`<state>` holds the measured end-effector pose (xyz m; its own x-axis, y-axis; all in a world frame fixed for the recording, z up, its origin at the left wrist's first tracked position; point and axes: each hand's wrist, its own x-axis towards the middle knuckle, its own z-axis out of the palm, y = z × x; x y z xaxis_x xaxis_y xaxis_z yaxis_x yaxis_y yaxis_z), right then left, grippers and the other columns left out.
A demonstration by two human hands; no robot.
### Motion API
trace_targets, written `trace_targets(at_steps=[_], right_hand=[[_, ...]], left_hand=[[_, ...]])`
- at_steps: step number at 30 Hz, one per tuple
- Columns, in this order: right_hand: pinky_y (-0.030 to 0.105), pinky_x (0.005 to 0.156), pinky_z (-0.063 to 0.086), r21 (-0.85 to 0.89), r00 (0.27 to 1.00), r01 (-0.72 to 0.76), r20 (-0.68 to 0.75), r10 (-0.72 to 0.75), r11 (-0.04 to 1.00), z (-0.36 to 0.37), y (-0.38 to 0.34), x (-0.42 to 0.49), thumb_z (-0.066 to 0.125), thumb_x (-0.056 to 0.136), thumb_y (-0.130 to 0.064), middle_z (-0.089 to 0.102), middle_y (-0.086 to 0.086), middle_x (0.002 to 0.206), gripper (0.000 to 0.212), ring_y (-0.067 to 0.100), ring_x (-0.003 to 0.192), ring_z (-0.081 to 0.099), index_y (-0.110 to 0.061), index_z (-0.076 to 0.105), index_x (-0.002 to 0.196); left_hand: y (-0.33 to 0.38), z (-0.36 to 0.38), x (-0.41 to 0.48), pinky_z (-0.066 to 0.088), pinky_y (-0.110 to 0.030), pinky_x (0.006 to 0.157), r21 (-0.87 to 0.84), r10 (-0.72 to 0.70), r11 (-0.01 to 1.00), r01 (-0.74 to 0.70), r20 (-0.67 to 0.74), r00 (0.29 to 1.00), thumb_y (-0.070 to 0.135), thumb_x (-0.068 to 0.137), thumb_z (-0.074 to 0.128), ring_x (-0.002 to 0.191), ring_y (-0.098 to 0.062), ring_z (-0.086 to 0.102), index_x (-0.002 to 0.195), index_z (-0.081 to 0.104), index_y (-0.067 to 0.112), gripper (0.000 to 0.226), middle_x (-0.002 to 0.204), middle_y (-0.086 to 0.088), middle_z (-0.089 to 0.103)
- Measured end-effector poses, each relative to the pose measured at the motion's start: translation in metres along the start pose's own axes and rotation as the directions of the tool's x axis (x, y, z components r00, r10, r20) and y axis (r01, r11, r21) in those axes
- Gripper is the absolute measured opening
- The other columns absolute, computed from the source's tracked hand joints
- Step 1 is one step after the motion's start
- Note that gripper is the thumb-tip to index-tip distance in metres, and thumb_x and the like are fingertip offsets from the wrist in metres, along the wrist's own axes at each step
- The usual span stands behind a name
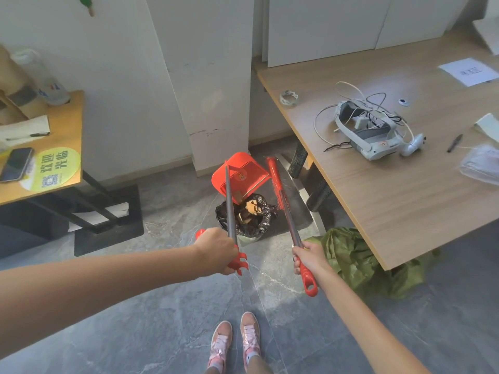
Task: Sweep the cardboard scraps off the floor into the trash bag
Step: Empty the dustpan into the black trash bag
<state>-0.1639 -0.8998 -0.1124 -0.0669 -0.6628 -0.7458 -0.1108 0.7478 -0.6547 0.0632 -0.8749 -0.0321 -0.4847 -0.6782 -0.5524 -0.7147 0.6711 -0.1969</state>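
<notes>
A red dustpan [240,174] is tipped over a bin lined with a black trash bag [259,224], and brown cardboard scraps [249,209] lie inside the bag. My left hand [216,249] grips the red end of the dustpan's long grey handle. A red broom [275,182] hangs beside the bin, brush end lifted. My right hand [310,257] holds the broom's handle near its red grip.
A wooden table [405,190] with a headset and cables stands at the right, a chair base under it. A green bag [359,257] lies on the floor by the table. A small desk [62,125] with a phone is at the left. My pink shoes [235,344] stand on grey floor.
</notes>
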Motion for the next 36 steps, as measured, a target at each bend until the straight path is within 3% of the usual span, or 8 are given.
trace_targets(at_steps=[3,8,18,21,24,31,36], right_hand=[[0.017,0.032,0.037,-0.021,1.0,0.01,-0.016,-0.01,1.0,-0.003,-0.001,0.002,0.05,0.088,0.004,0.046,0.007,0.057,0.01,0.007,0.029,0.042,-0.004,0.052,0.083],[0.016,0.033,0.037,-0.014,1.0,0.014,-0.019,-0.015,1.0,-0.007,-0.003,0.003,0.05,0.087,0.004,0.044,0.007,0.055,0.008,0.007,0.029,0.041,-0.003,0.053,0.086],[0.015,0.032,0.036,0.004,1.0,-0.006,-0.013,0.006,1.0,-0.014,-0.011,-0.002,0.047,0.088,0.008,0.043,0.008,0.056,0.012,0.006,0.028,0.041,-0.003,0.053,0.087],[0.015,0.032,0.036,0.001,1.0,-0.012,-0.02,0.012,1.0,-0.015,-0.013,-0.003,0.047,0.087,0.008,0.044,0.008,0.057,0.011,0.006,0.027,0.041,-0.001,0.053,0.086],[0.015,0.031,0.036,-0.002,1.0,-0.014,-0.022,0.014,1.0,-0.014,-0.017,-0.007,0.047,0.088,0.009,0.044,0.009,0.057,0.012,0.005,0.027,0.04,-0.002,0.052,0.084],[0.017,0.033,0.038,-0.065,0.999,0.038,-0.023,-0.039,0.997,-0.008,-0.016,-0.015,0.048,0.087,0.007,0.045,0.007,0.056,0.013,0.007,0.03,0.041,-0.001,0.056,0.093],[0.018,0.034,0.039,-0.081,0.997,0.071,-0.004,-0.071,0.994,-0.003,-0.014,-0.023,0.05,0.087,0.005,0.046,0.006,0.056,0.017,0.008,0.033,0.042,0.0,0.058,0.101]], left_hand=[[0.003,-0.001,-0.005,0.023,-0.025,0.042,0.001,-0.01,1.0,0.01,-0.002,1.0,0.046,0.095,0.04,0.063,-0.022,0.047,0.093,0.063,0.008,0.044,0.055,0.0,0.031],[0.007,-0.004,-0.009,0.025,-0.025,0.042,0.0,-0.04,0.999,0.04,-0.007,0.999,0.045,0.096,0.04,0.055,-0.021,0.042,0.086,0.056,0.01,0.04,0.057,-0.001,0.035],[0.007,-0.01,-0.01,0.023,-0.023,0.044,-0.033,-0.112,0.993,0.111,-0.054,0.992,0.041,0.094,0.041,0.062,-0.027,0.047,0.075,0.047,0.011,0.036,0.055,-0.001,0.031],[0.005,-0.014,-0.012,0.022,-0.023,0.044,-0.034,-0.142,0.99,0.14,-0.058,0.988,0.043,0.094,0.04,0.057,-0.027,0.042,0.076,0.047,0.012,0.037,0.061,-0.002,0.042],[0.003,-0.017,-0.013,0.021,-0.025,0.043,-0.043,-0.165,0.986,0.162,-0.071,0.984,0.048,0.094,0.04,0.06,-0.027,0.043,0.08,0.056,0.011,0.042,0.081,-0.008,0.065],[0.001,-0.021,-0.016,0.023,-0.023,0.044,-0.099,-0.211,0.974,0.205,-0.061,0.975,0.051,0.093,0.04,0.062,-0.026,0.044,0.075,0.046,0.012,0.044,0.067,-0.006,0.051],[-0.015,-0.023,-0.02,0.037,-0.027,0.057,-0.203,-0.311,0.939,0.278,-0.153,0.938,0.056,0.09,0.042,0.07,-0.03,0.06,0.072,0.046,0.013,0.047,0.086,-0.012,0.068]])
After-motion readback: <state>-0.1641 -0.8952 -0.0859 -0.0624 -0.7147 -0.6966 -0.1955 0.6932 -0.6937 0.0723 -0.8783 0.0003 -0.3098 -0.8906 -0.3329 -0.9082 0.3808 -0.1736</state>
